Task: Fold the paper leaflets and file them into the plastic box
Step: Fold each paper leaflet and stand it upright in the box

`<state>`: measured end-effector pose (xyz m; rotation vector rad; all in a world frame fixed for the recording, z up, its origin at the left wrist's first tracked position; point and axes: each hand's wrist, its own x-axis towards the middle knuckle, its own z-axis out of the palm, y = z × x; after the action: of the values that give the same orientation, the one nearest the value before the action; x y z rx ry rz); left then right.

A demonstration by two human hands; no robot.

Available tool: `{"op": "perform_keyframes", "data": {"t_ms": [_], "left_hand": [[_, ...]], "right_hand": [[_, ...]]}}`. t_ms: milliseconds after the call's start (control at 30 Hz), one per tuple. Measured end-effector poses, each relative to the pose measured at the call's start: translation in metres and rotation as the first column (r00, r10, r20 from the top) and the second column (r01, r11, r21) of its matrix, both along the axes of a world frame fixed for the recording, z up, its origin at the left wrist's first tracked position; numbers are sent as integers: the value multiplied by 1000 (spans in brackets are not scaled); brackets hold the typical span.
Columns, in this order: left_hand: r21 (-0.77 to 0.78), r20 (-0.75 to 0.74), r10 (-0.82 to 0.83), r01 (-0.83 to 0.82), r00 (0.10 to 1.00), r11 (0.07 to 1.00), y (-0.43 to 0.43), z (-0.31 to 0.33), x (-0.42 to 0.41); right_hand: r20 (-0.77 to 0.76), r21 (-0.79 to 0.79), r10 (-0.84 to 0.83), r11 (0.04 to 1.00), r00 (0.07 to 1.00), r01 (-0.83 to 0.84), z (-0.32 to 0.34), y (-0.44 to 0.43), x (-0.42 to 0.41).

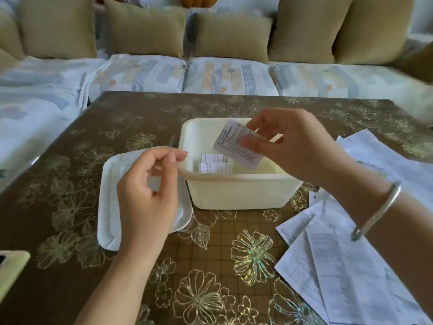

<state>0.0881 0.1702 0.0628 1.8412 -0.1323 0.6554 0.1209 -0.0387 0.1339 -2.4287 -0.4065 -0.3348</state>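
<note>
A cream plastic box [236,191] stands open in the middle of the table. Two folded leaflets [214,163] lie inside it. My right hand [297,146] pinches another folded leaflet [236,146] between thumb and fingers, holding it tilted just above the box opening. My left hand [150,195] hovers beside the box's near left corner, fingers loosely curled and holding nothing, fingertips close to the rim. Several unfolded leaflets [339,261] lie spread on the table at the right, partly under my right forearm.
The box's white lid [110,207] lies flat to the left of the box, partly under my left hand. A pale object [11,266] pokes in at the left edge. The brown flower-patterned tablecloth [210,266] covers the table. A sofa with cushions [145,31] runs behind.
</note>
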Motion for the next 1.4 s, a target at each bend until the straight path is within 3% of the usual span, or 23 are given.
{"op": "perform_keyframes", "data": {"t_ms": [133,300,467,600,967,1167,1400], "left_hand": [[71,5,68,-68,998,995,-6,-7,48],[-39,-88,-5,2,996,999,-16,-18,72],[-39,-29,-44,42,999,998,-15,-26,76],[-57,-14,-47,46,999,997,-14,-29,78],[-63,1,-53,53,999,997,-14,-30,78],[-59,2,-50,50,999,997,-14,-31,78],[-55,-52,-25,22,998,998,-12,-28,78]], "right_hand": [[-152,-216,-1,976,988,-32,-9,8,46],[-319,-310,51,938,946,-155,-26,19,85],[-267,-475,-16,872,964,-117,-41,32,99],[-283,-521,-32,845,959,-125,-54,45,97],[-422,-391,12,900,907,-194,-59,43,100],[-392,-420,16,886,920,-195,-65,48,100],[-387,-312,15,939,922,-146,-53,40,104]]}}
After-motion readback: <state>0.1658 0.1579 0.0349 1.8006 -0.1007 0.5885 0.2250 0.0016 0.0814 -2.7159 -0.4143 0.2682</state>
